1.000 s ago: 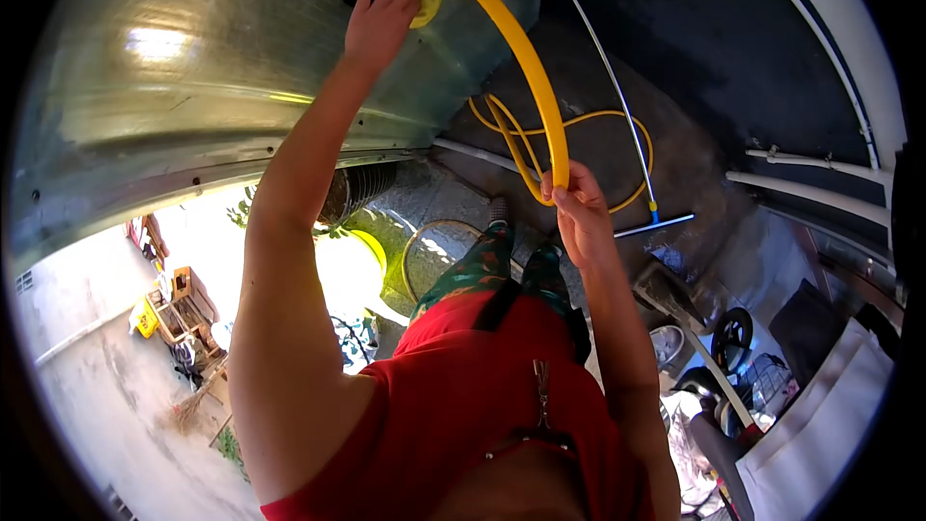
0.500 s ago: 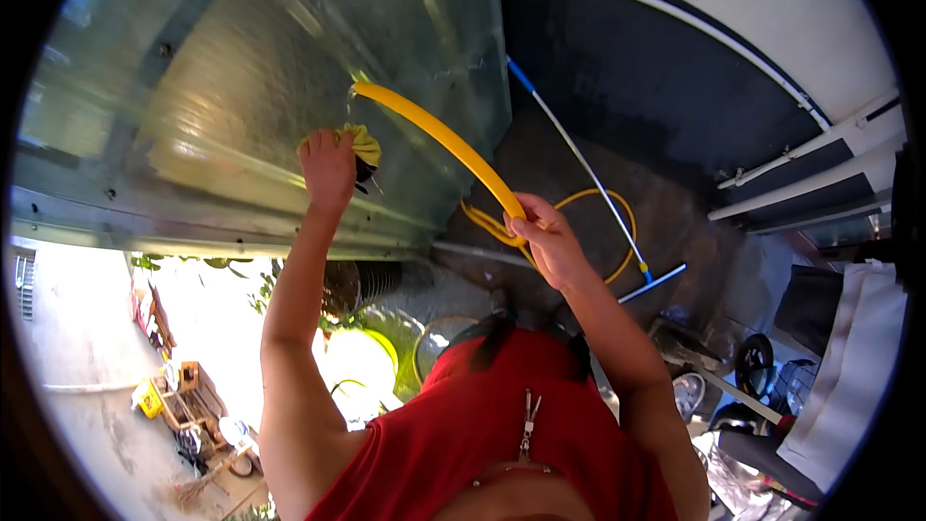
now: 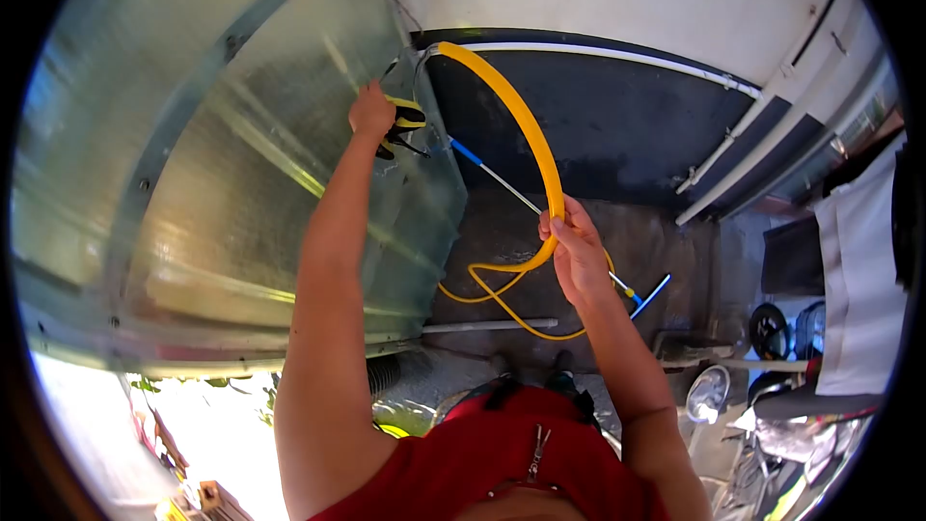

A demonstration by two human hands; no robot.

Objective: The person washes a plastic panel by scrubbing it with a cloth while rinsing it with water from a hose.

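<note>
My left hand [image 3: 371, 113] is closed on a yellow and black cloth [image 3: 407, 114], close against the translucent sheet panel [image 3: 222, 174] near its far edge. Folds of the cloth hang out on the right of the fingers. My right hand [image 3: 576, 246] is wrapped around a yellow hose [image 3: 526, 121], which arches up and over to the left. Water runs from the hose's end, just above and right of the cloth. The rest of the hose lies in loops on the dark floor below.
A squeegee with a blue and white pole [image 3: 467, 151] leans behind the hose, its blade [image 3: 651, 296] on the floor. White pipes [image 3: 617, 56] run along the black and white wall. A grey bar [image 3: 490, 325] lies near my feet; wheels [image 3: 769, 331] and a draped cloth [image 3: 854, 270] stand right.
My view has turned toward the panel's far edge. My left hand has carried the cloth along the panel to that edge, and the hose end has followed, still running.
</note>
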